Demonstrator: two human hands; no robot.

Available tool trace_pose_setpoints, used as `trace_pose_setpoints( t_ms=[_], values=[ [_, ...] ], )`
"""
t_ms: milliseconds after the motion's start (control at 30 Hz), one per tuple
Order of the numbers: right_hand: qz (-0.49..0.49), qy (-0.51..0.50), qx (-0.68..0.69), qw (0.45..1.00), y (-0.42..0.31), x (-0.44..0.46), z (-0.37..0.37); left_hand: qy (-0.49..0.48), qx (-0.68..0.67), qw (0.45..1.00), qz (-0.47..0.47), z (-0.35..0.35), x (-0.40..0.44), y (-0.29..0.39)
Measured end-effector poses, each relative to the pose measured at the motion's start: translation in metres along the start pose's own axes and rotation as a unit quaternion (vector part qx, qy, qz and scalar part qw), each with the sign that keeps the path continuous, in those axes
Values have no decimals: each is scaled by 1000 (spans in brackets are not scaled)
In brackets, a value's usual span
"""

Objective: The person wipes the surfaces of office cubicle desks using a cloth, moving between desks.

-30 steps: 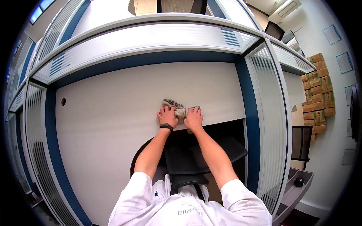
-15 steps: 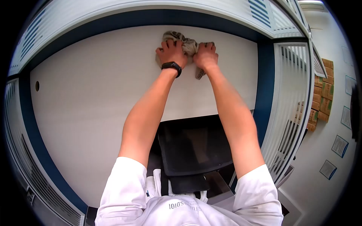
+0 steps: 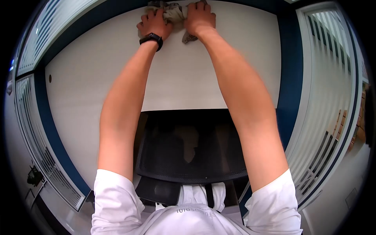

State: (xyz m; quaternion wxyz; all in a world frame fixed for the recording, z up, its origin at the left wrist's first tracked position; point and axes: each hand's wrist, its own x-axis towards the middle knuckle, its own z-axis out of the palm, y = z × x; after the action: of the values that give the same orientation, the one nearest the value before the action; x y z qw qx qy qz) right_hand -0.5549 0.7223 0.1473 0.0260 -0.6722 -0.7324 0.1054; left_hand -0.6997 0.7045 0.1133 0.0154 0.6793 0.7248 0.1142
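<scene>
A crumpled grey-beige patterned cloth (image 3: 174,13) lies bunched on the white desktop (image 3: 94,74) near its far edge. My left hand (image 3: 155,24), with a black band (image 3: 152,38) on its wrist, presses on the cloth's left part with bent fingers. At the right part, my right hand (image 3: 200,18) grips the cloth, its fingers curled over it. A loose corner of the cloth pokes out below the right hand. Both arms are stretched far forward, and some fingertips are hidden in the folds.
Dark blue frames border the desk, with striped glass panels (image 3: 327,78) beyond them. A black mesh chair (image 3: 188,152) stands against the near edge, between my arms. A small round hole (image 3: 50,78) is in the desktop at the left. Stacked cartons (image 3: 357,127) show at far right.
Both hands have slid left along the desktop with the cloth, staying near the far edge. My view has shifted too, so the hands now appear close to the top of the picture.
</scene>
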Motion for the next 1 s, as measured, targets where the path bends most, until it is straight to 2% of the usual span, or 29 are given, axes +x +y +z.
trace_pose_setpoints(
  t_ms=[67,133,267,467,500,533,600,633,767,1000],
  values=[
    [2,-14,3,1000,20,-34,-7,-29,-9,999,28,-9,-27,16],
    [6,-23,22,999,44,-77,-17,-102,-21,995,10,-29,-60,50],
    [27,-34,33,999,80,-167,-34,-118,-65,991,25,-46,-147,97],
    [96,-24,-5,995,115,-273,-37,-87,-140,983,81,-60,-241,140],
    [113,-21,-7,993,119,-286,-38,-174,-145,971,74,-57,-244,146],
    [124,-19,-10,992,123,-296,-38,-166,-161,970,70,-54,-252,151],
    [130,-11,-27,991,130,-307,-36,-77,-190,975,87,-50,-269,157],
    [129,-12,-30,991,132,-309,-39,-68,-193,976,76,-55,-272,161],
    [133,3,-24,991,143,-299,-44,-114,-215,969,46,-58,-264,174],
    [172,-5,-58,983,171,-241,-49,-112,-165,978,61,-40,-199,217]
  ],
)
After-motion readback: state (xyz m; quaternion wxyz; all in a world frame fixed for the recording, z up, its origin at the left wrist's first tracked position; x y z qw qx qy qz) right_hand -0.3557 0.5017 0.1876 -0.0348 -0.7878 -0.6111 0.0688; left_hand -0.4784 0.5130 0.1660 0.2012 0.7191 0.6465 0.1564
